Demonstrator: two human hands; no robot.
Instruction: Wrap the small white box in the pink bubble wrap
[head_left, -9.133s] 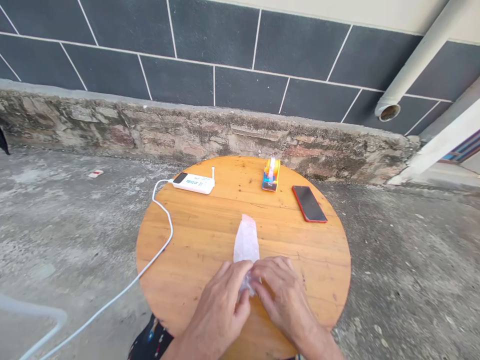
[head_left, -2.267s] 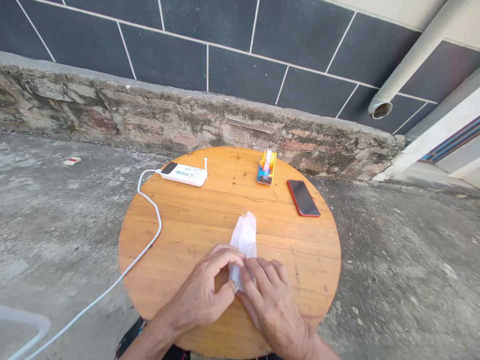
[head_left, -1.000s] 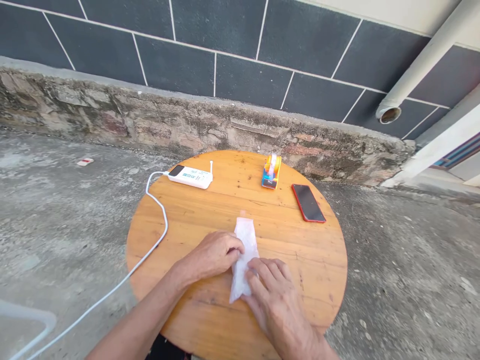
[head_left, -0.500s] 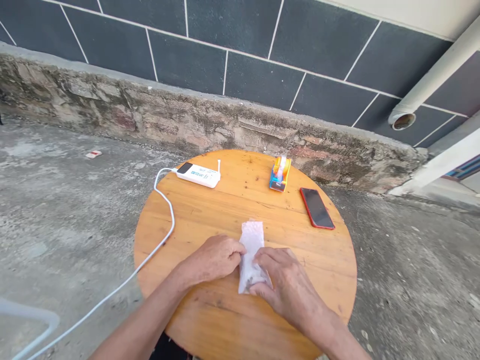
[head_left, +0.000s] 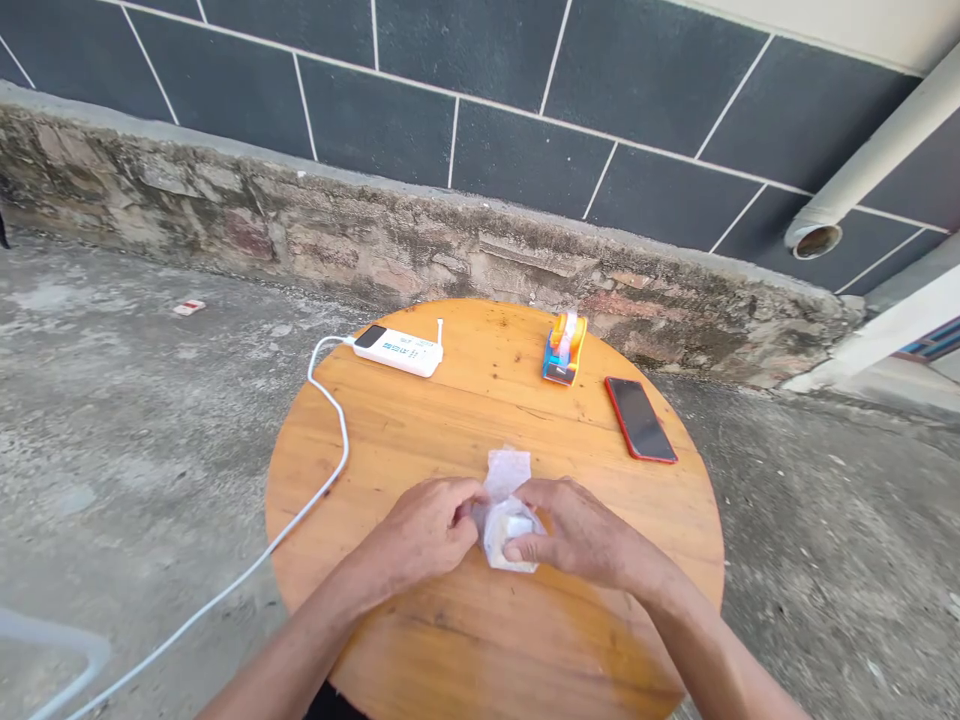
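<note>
A strip of whitish, see-through wrap that looks like bubble wrap (head_left: 508, 470) lies near the middle of the round wooden table (head_left: 420, 440). Its near end is folded up into a bundle, with something pale inside that I cannot make out. On the bundle's left side, my left hand (head_left: 433, 525) is closed, fingertips pinching the wrap's edge. My right hand (head_left: 581, 525) grips the bundle from the right, thumb in front and fingers behind.
A white device (head_left: 401, 352) with a white cable (head_left: 341, 410) sits at the back left. Toward the back right stand a yellow and blue tape dispenser (head_left: 565, 348) and a red-edged phone (head_left: 641, 420). A stone-based wall (head_left: 360, 235) rises behind the table.
The near end of the wrap has been folded up and away from me, so the strip is shorter. My right hand has turned and moved slightly away from me with it.
</note>
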